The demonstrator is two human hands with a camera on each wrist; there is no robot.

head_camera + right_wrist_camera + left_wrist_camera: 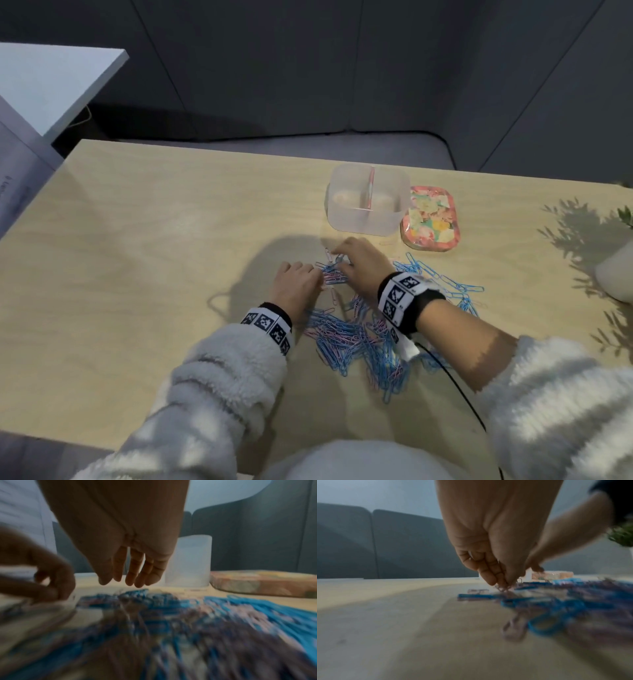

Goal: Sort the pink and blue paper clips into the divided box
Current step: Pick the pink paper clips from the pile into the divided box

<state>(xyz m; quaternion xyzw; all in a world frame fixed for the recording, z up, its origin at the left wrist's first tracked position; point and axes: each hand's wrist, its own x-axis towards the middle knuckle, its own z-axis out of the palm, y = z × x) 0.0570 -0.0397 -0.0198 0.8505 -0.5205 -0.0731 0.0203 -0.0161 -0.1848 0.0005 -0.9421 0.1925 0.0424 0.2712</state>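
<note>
1. Where the two hands meet, just above the middle of the head view, the left hand (297, 278) has its fingers bunched on the top edge of the heap of paper clips (363, 337). In the left wrist view the fingertips (500, 582) close on a pink clip at the table, so this hand pinches a clip.
2. Beside it, the right hand (359, 262) hovers over the same spot. In the right wrist view its fingers (135, 573) hang nearly straight, tips just above the clips, holding nothing.
3. Pink and blue clips lie mixed in a loose heap under and below both wrists, running down toward the lower middle of the frame. A mostly blue patch (445, 281) spreads to the right of the right wrist.
4. Above the hands stands the clear divided box (368, 222), its pink divider (370, 186) running front to back. Both halves look bare, though the frosted walls blur the view.
5. Touching or just beside the box's right wall lies a flowered lid (431, 217), flat on the table.
6. To the left, the wooden table (154, 222) is bare all the way to its left edge. Its far edge runs just behind the box.
7. At the right border stands a white pot (613, 277) with green leaves, well apart from the clips.
8. A black cable (459, 387) runs from the right wristband down to the near table edge.
</note>
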